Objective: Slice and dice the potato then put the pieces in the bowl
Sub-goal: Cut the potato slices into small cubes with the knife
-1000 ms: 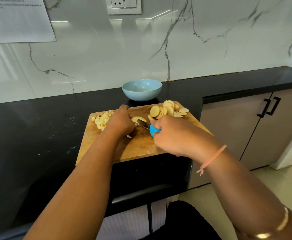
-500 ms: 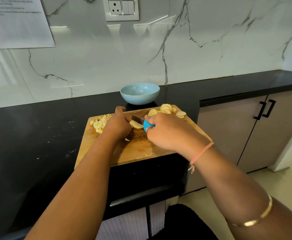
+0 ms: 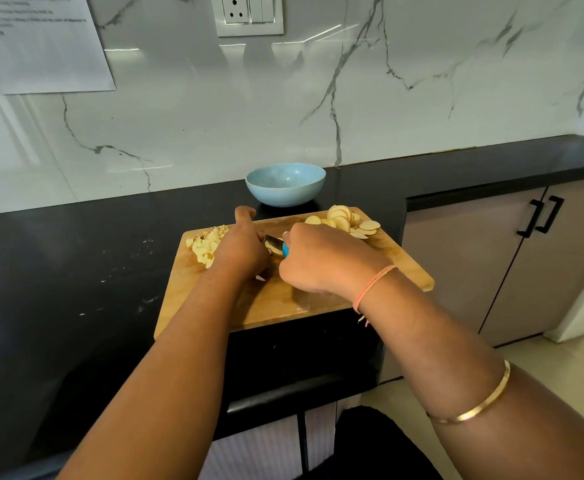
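A person's right grip (image 3: 321, 258) is clenched around the blue handle of a knife (image 3: 285, 251) over a wooden cutting board (image 3: 318, 301) on a black worktop (image 3: 76, 271). The short blade points left toward the left grip (image 3: 242, 247) and lies against a pale potato piece (image 3: 276, 250) between the two hands. The left grip rests knuckles-up on the board with its thumb stretched toward the far edge. Its fingers bend down beside that piece, but their tips are hidden, so whether they pinch it cannot be told. A heap of diced potato (image 3: 207, 245) lies at the board's far left corner, partly behind the left grip, and a pile of round potato slices (image 3: 346, 221) sits at the far right corner. A light blue bowl (image 3: 285, 185) stands on the worktop just beyond the board.
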{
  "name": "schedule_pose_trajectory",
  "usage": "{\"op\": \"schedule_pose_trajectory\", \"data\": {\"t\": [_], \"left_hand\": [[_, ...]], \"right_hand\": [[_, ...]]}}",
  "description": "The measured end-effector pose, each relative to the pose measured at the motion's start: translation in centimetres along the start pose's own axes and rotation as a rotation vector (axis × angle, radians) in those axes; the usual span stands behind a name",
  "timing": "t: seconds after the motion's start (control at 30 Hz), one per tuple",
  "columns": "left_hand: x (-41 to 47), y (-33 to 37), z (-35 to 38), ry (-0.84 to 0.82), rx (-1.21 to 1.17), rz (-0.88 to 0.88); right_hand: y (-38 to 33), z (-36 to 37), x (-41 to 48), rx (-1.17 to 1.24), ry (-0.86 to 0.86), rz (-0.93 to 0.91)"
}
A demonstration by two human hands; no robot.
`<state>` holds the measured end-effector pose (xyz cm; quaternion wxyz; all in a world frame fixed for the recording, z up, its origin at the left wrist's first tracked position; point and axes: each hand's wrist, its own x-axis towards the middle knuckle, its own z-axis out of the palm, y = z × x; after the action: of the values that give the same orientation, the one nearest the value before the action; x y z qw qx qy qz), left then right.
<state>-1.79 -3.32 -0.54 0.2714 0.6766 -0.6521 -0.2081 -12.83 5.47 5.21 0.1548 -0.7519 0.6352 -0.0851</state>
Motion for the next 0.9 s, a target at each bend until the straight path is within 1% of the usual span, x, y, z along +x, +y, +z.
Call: {"op": "schedule_pose_trajectory", "data": {"t": [0.2, 0.43, 0.5, 0.63, 0.8, 0.9], "left_hand": [[-0.1, 0.2, 0.1, 0.006, -0.013, 0.014], [-0.2, 0.1, -0.1, 0.005, -0.006, 0.052], [-0.2, 0.1, -0.2, -0.006, 0.033, 0.079], [-0.1, 0.3, -0.1, -0.070, 0.148, 0.144], [0.0, 0.0, -0.1, -0.115, 0.303, 0.252], [0.0, -0.1, -0.4, -0.169, 0.366, 0.375]], "right_hand": [[1.2, -0.1, -1.6, 0.023, -0.038, 0.002], [3.4, 0.1, -3.8, 0.065, 0.004, -0.024], [4.4, 0.6, -4.0, 0.148, 0.074, -0.018], [6.3, 2.4, -3.1, 0.311, 0.282, 0.048], [7.1, 4.1, -1.5, 0.352, 0.415, 0.068], [7.4, 4.5, -1.2, 0.463, 0.448, 0.078]]}}
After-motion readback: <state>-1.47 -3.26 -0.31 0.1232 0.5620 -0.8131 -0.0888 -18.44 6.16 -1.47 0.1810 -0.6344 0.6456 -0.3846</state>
